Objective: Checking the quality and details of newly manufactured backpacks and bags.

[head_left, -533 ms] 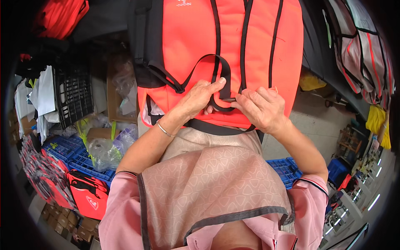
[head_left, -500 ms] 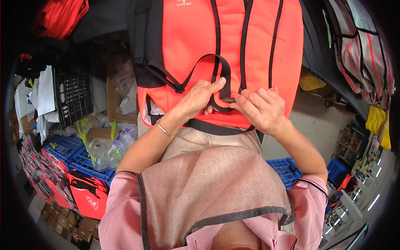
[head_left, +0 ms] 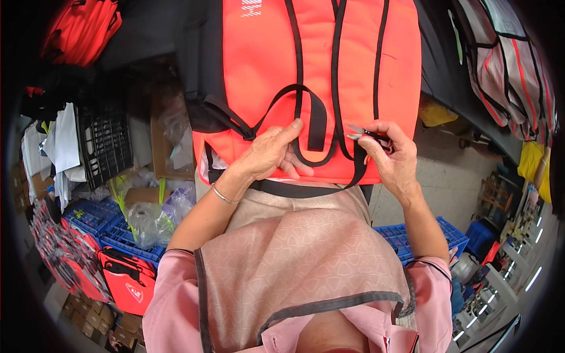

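A coral-red bag point(head_left: 259, 65) with black piping lies before me, its near edge at my lap. From a buckle at its left side, a black webbing strap point(head_left: 318, 117) arches over and hangs with its end on the red fabric. My left hand point(head_left: 275, 149) rests on the bag beside the strap, thumb and fingers apart, with nothing seen in it. Above the bag's right part, my right hand point(head_left: 392, 154) is closed around small thread snips point(head_left: 360, 133), whose blades point left. Part of their handle is hidden by the fingers.
To the left stand a black crate point(head_left: 106, 138), blue crates point(head_left: 126, 238) with plastic bags, and a small red bag point(head_left: 126, 282). Grey bags point(head_left: 500, 70) with red stripes lie at far right. Another blue crate point(head_left: 444, 235) is by my right elbow.
My right hand has moved right, away from the strap end, and the snips now show clearly. My left hand has loosened from the strap, its fingers spreading. The bag has shifted slightly up and left.
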Tool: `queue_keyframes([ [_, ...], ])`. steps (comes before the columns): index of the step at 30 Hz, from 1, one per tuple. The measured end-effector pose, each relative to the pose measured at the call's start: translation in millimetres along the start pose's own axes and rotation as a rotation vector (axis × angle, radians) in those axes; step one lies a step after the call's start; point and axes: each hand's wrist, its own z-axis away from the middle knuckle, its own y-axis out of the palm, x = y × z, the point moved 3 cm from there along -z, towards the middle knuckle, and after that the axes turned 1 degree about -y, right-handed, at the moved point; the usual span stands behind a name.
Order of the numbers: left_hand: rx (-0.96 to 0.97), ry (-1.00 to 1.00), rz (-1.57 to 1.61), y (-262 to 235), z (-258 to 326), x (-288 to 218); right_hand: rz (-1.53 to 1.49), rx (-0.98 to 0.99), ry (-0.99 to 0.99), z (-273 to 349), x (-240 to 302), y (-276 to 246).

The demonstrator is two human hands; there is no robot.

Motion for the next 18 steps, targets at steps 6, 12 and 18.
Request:
queue_keyframes([
  [6,-0.081,0.045,0.026,16.6,3.0,9.2,-0.347,-0.246,0.177,6.6,-7.8,18.9],
  [12,-0.094,0.363,-0.232,22.7,0.0,12.2,0.06,-0.24,0.099,12.2,-0.3,13.8],
  [18,-0.083,0.357,-0.242,21.4,4.4,12.8,0.526,-0.25,-0.37,10.5,16.8,21.7],
])
